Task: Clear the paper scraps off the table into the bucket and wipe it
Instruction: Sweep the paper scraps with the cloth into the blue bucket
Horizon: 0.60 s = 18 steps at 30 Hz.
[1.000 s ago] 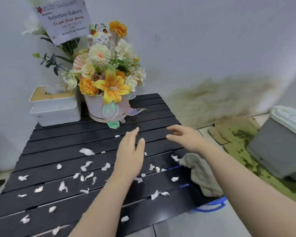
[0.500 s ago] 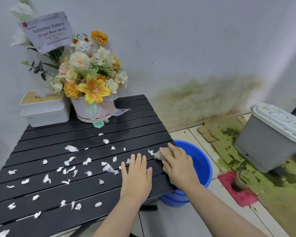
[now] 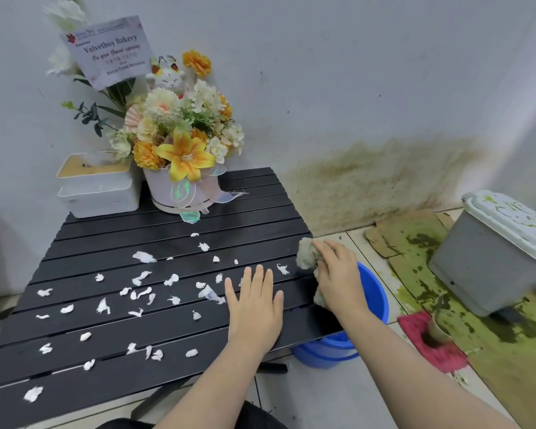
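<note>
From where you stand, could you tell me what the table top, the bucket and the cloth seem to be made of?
The table top looks like black slats, painted metal or wood, with a satin sheen and gaps between them. The bucket looks like smooth, glossy blue plastic. The cloth, bunched in the right hand, looks like soft, beige, nubby towelling.

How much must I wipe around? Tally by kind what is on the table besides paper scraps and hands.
Flower arrangement: 1
White box: 1
Cloth, gripped by the right hand at the edge of the table: 1
Total: 3
</note>
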{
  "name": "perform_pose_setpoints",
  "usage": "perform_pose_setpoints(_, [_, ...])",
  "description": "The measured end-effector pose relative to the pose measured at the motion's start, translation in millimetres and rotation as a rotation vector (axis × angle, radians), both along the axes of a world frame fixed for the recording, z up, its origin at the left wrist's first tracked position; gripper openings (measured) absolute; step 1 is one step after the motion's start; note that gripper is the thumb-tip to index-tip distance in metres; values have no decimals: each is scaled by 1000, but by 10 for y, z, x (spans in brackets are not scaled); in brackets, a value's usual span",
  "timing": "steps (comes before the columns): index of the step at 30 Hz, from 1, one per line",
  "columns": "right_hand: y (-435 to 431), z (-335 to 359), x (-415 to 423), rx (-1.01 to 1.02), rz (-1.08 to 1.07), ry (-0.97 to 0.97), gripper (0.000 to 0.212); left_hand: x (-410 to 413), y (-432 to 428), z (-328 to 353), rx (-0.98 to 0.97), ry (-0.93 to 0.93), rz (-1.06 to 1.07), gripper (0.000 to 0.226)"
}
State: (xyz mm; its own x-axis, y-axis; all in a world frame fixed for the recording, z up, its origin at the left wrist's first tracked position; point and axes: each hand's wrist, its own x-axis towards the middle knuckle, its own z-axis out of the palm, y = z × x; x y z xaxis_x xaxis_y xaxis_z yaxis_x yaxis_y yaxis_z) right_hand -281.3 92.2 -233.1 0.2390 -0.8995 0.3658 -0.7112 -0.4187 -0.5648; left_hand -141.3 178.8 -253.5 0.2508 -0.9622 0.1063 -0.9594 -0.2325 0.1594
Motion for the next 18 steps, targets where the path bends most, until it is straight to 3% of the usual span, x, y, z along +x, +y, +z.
perform_pose_setpoints(4, [86,124,102,-74,32,6,47,215,93,146,-62,46,44,48])
perform_pose_setpoints(10, [283,433,472,12,1,-206,37,772,493,320,-88,61,75,56])
perform_pose_setpoints(16, [835,750,1447,110,289,-132,26,1788,1269,408,-177,148,251,73])
perform_pose_setpoints(18, [1048,701,1734,144,356,-118,19,2187,1558,428,-185,171,336,67])
